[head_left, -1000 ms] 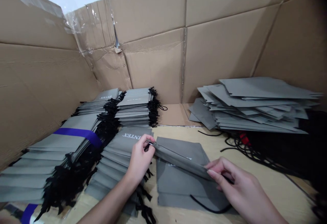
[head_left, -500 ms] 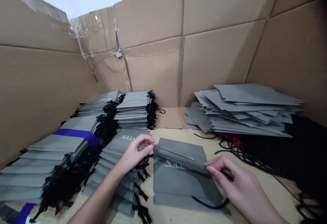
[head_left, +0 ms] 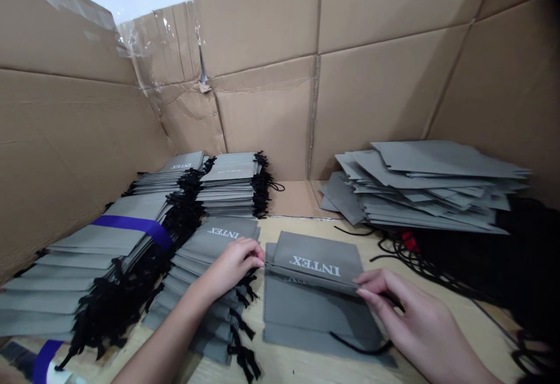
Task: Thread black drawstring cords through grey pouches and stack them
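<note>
A grey fabric drawstring pouch [head_left: 312, 308] lies flat on the wooden table [head_left: 315, 369], its top folded over and showing white "INTEX" lettering. My left hand [head_left: 231, 267] pinches the left end of the fold, and my right hand [head_left: 415, 325] holds its right end. A thin black cord [head_left: 361, 350] trails from the pouch near my right hand. Beside my left wrist sits a stack of folded grey pouches [head_left: 214, 250] with bunched black cords.
More corded pouch stacks [head_left: 227, 177] stand behind, and a purple-banded bundle [head_left: 131, 224] lies at left. A loose pile of flat grey pouches [head_left: 420, 191] sits at right above tangled black cords [head_left: 406, 250]. Cardboard walls [head_left: 262, 121] surround the table's far side.
The pouch's folded top has dropped from a raised, curled edge to lying flatter, and its INTEX lettering now shows fully. Both hands remain at the fold's ends.
</note>
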Available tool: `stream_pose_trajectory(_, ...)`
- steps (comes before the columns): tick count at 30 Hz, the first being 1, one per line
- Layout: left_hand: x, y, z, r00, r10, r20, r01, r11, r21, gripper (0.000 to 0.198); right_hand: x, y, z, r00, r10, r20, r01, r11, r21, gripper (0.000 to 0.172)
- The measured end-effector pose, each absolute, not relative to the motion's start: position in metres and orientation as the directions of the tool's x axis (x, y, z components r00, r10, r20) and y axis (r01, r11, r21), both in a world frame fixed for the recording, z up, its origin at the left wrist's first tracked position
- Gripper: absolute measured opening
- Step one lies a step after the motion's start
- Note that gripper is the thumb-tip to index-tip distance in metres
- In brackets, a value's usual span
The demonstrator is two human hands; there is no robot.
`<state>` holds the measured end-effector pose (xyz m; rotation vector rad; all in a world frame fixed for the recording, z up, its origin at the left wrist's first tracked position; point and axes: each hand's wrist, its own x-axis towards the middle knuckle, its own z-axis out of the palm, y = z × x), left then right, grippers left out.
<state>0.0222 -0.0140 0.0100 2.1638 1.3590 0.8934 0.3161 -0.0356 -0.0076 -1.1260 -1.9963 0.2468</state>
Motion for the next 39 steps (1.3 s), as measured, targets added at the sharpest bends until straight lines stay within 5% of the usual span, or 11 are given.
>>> stream_pose_trajectory(5, 0.024, -0.021, 0.013, 0.41, 0.853, 0.323, 0.671, -0.522, 0.527, 0.017, 0.315, -0.033, -0.003, -0.23, 0.832, 0.504, 0.628, 0.523, -0.576, 0.018)
stream_pose_trajectory(13, 0.03, -0.026, 0.013, 0.411, 0.851, 0.328, 0.696, -0.525, 0.49, 0.02, 0.316, -0.025, -0.003, -0.181, 0.891, 0.417, 0.569, 0.441, -0.694, 0.021)
stream_pose_trajectory(27, 0.023, -0.029, 0.025, 0.552, 0.817, 0.169, 0.468, -0.47, 0.748, 0.021, 0.332, 0.005, -0.019, -0.242, 0.914, 0.325, 0.579, 0.405, -0.707, 0.025)
stream_pose_trajectory(36, 0.026, -0.033, 0.03, 0.505, 0.824, 0.257, 0.574, -0.543, 0.613, 0.016, 0.329, -0.004, -0.013, -0.242, 0.9, 0.363, 0.638, 0.429, -0.639, 0.021)
stream_pose_trajectory(39, 0.026, -0.03, 0.029, 0.435, 0.837, 0.333, 0.477, -0.528, 0.703, 0.018, 0.326, -0.008, -0.008, -0.25, 0.89, 0.381, 0.62, 0.449, -0.643, 0.019)
